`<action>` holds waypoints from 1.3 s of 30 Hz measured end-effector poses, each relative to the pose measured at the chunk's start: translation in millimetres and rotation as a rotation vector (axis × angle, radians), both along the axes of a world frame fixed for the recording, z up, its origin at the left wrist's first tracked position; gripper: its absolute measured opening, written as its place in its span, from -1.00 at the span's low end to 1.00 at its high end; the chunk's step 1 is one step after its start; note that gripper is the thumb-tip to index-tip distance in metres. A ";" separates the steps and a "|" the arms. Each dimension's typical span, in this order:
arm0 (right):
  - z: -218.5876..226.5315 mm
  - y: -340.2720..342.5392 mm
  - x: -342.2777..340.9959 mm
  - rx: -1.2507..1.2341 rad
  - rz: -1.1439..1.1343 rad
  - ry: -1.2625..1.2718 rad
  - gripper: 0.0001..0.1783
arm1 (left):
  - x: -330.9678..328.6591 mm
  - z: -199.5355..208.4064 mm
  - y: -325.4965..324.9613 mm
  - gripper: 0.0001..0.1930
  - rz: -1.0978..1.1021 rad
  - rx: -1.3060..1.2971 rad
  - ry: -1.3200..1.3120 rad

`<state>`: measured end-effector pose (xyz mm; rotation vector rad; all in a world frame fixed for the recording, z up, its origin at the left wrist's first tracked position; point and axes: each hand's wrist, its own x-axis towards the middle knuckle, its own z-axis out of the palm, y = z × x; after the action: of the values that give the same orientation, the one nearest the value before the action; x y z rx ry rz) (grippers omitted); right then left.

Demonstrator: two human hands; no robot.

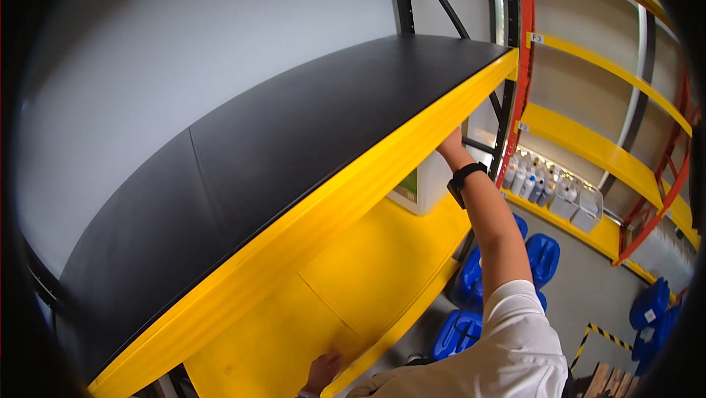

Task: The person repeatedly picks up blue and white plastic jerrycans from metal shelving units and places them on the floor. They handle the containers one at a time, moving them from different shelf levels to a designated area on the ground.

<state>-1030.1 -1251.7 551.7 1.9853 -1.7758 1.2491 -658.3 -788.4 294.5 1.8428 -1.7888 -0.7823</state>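
My right arm stretches forward under the yellow front beam of a black-topped shelf. My right hand is partly behind that beam, at the upper part of a white plastic canister with a green-and-white label. Its fingers are hidden, so I cannot tell whether they grip the canister. The canister stands upright at the far end of the yellow lower shelf. Low in the view, my left hand is beside the lower shelf's front edge, slightly blurred. Its fingers look curled, with nothing visible in them.
The black shelf top runs across at upper left. Several blue canisters stand on the floor at right. Beyond them, a red-and-yellow rack holds white bottles and clear plastic bins. A wooden pallet lies at lower right.
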 end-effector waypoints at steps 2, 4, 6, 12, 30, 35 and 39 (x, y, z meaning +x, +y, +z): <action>-9.3 -50.6 -20.1 -0.093 0.049 -0.031 -0.58 | -15.9 11.6 -0.8 -0.79 -0.002 -0.086 -0.008; -16.7 -70.6 -24.7 -0.051 0.066 -0.024 -0.58 | -28.1 15.4 0.7 -0.79 0.060 -0.133 0.012; -17.7 -84.7 -32.5 -0.020 0.062 0.000 -0.58 | -47.5 21.2 -4.3 -0.80 0.116 -0.182 0.112; -29.8 -100.0 -27.2 -0.030 0.108 0.033 -0.59 | -75.0 -3.5 -2.8 -0.79 0.190 -0.109 0.127; 22.1 100.6 29.8 -0.054 0.619 0.287 -0.66 | -99.7 286.7 -137.9 -0.67 -0.161 -0.435 -0.347; 36.7 179.3 50.1 -0.031 0.906 0.350 -0.71 | -117.5 330.8 -114.8 -0.59 -0.182 -0.473 -0.465; 39.3 238.6 89.5 -0.141 1.210 0.345 -0.69 | -98.4 322.5 -55.3 -0.55 -0.110 -0.507 -0.579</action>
<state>-940.6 -1013.0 590.9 2.9942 -0.1925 1.0424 -756.6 -843.7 617.0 1.7219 -2.1812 0.2109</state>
